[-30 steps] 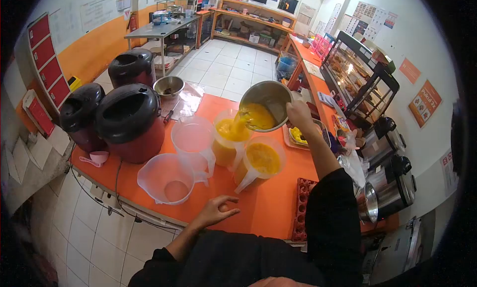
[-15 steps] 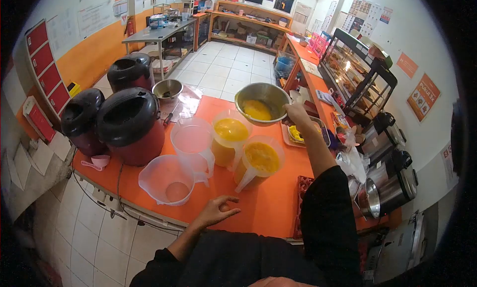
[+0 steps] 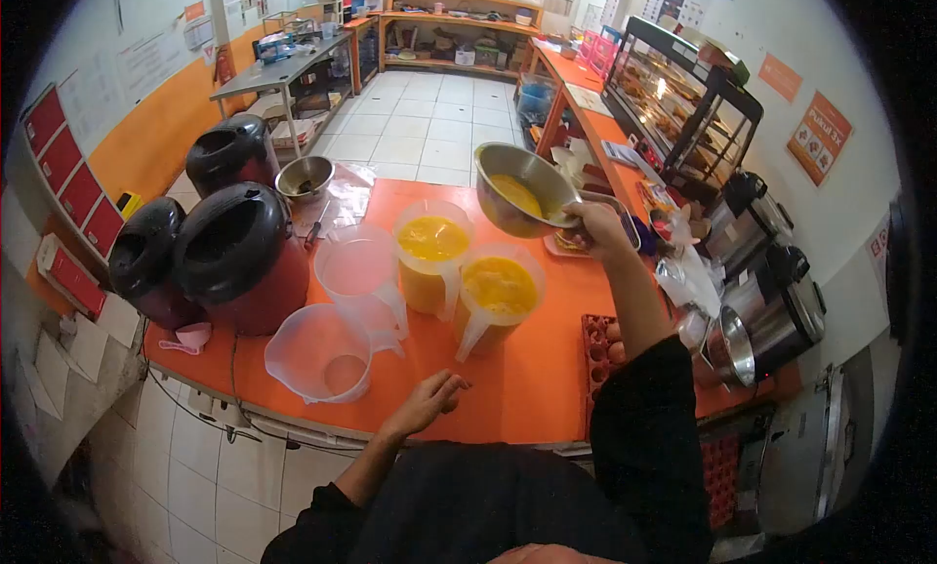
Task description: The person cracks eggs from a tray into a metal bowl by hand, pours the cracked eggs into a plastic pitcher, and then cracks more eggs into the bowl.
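My right hand [image 3: 597,230] grips the rim of a steel bowl [image 3: 525,185] with yellow liquid in it, raised and tilted beyond the jugs. Two translucent jugs hold yellow liquid: one stands farther back [image 3: 429,261], the other nearer on the right [image 3: 496,296]. To their left are a pinkish jug [image 3: 359,266] and a clear jug [image 3: 317,354], with no yellow liquid visible in either. My left hand [image 3: 429,403] hovers over the orange table's near edge, empty, its fingers loosely curled and partly apart.
Dark red containers with black lids [image 3: 249,261] stand at the left, beside a pink scoop [image 3: 191,338]. A small steel bowl [image 3: 305,180] sits behind them. An egg tray [image 3: 597,359] lies at the right, near steel cookers [image 3: 776,301] and a metal bowl [image 3: 730,347].
The stream of yellow liquid from the bowl into the rear jug has stopped. My right hand has drawn the bowl away to the right of that jug, and the whole view has shifted.
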The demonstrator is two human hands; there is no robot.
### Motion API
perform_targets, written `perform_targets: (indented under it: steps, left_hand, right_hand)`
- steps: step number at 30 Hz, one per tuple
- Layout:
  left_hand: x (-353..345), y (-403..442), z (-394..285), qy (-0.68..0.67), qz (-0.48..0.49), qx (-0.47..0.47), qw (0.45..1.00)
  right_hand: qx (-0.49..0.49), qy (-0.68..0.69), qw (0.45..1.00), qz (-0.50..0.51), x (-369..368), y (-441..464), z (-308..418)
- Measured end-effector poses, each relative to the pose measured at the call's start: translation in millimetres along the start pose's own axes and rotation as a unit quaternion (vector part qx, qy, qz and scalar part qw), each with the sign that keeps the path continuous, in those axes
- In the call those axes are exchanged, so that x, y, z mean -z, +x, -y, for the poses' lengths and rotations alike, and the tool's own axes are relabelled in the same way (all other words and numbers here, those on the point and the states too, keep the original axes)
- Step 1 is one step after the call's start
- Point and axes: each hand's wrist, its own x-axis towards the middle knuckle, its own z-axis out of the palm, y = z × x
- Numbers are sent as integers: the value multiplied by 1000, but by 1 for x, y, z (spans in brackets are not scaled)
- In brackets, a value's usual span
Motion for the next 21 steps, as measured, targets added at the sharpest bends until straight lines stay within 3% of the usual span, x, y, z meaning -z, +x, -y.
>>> perform_targets:
  steps: [4,7,12,16,19,21]
  left_hand:
    - [7,-2,-1,48,37,-16,998]
    - [9,-2,0,61,47,-79,994]
    - [6,1,-18,61,148,-34,986]
    - [-15,4,-51,-6,212,23,977]
    - [-38,14,-70,-7,231,2,973]
    - [-49,27,-70,28,234,-12,972]
  right_hand:
    - [4,-24,1000,-9,49,-40,-31]
    - [12,-82,993,-87,76,-95,-63]
    - [-6,-70,981,-182,95,-176,-124]
    - [-79,-81,982,-148,93,-220,-192]
    - [-159,-48,972,-163,65,-232,-246]
    - [-152,-3,975,-163,46,-239,-275]
